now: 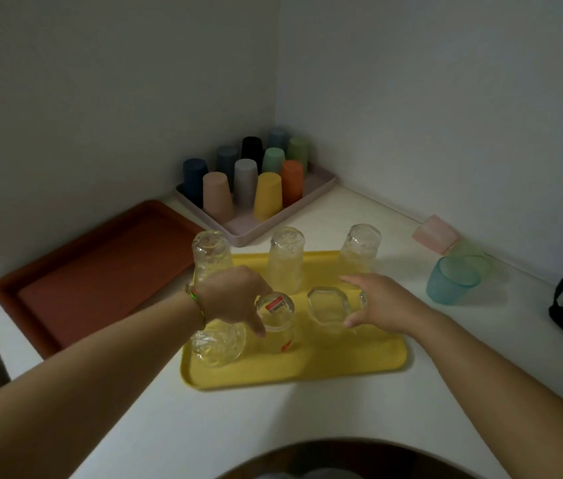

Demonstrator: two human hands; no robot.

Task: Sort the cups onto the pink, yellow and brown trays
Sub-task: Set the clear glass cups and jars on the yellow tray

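A: Progress check. What do we log for the pink tray (238, 228)?

B: Far corner of the desk (273, 416). It is loaded with opaque cups (268, 195), all mouth down, in close rows. We judge that group done.

A: Yellow tray (307, 368)?

B: Centre, nearest us. Clear glass only, all mouth down. Three tall patterned glasses (287, 261) stand along its far edge. A squat patterned glass (218, 344) sits at the near left corner, partly under the left wrist. Both hands are at the middle row.

A: Hand states?

B: Left hand (235, 299) grips the labelled glass (275, 319) from above, thumb down its near side. Right hand (380, 302) curves beside the faceted glass (328, 305), forefinger past its far side, thumb at its near side. Whether it clamps the glass or only touches it, we cannot tell.

A: Brown tray (100, 281)?

B: Left, against the wall. We see no cup on it.

A: Anything unsorted?

B: Three tinted see-through cups on the bare desk, right of the yellow tray. The blue cup (452, 281) is nearest, the green cup (473, 259) just behind it, the pink cup (433, 235) farther back by the wall. By elimination we take these for the brown tray, well apart across the desk.

A: Estimate?

B: Roughly two thirds, in our judgement. Two trays are filled or nearly so, and the third is not yet started.
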